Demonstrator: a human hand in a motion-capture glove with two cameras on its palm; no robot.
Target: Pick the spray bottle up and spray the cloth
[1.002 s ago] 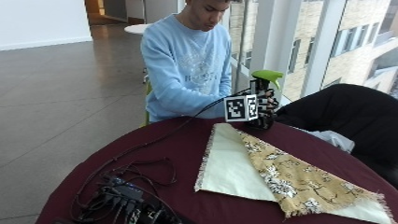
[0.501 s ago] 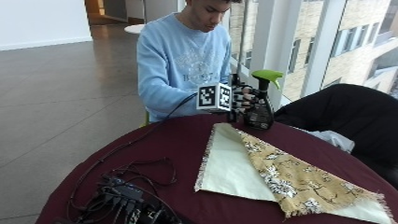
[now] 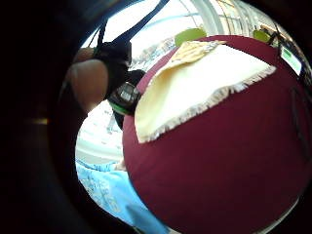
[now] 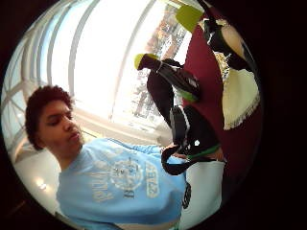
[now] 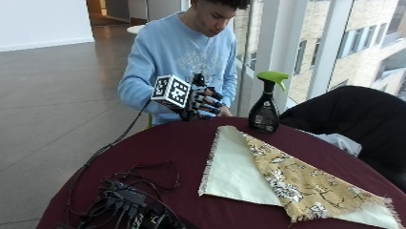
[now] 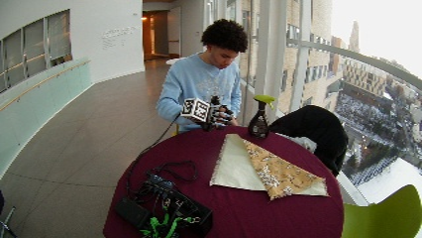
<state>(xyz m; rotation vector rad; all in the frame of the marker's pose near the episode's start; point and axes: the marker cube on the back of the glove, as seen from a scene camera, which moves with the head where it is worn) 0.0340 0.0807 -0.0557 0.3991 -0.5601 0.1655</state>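
A round tabletop (image 5: 190, 157) in maroon carries a folded cream and yellow floral cloth (image 5: 279, 179). A dark spray bottle (image 5: 265, 106) with a green trigger stands upright beside the cloth's far corner. The gloved right hand (image 5: 202, 101), its grip released with fingers loosely curled, holds nothing, apart from the bottle.

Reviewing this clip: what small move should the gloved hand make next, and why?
Probably reach toward the spray bottle and close around its neck. The bottle stands upright, unheld, beside the cloth, and the gloved right hand hangs apart from it, holding nothing.

Bottle (image 5: 264, 110), cloth (image 5: 279, 179) on table (image 5: 184, 152)
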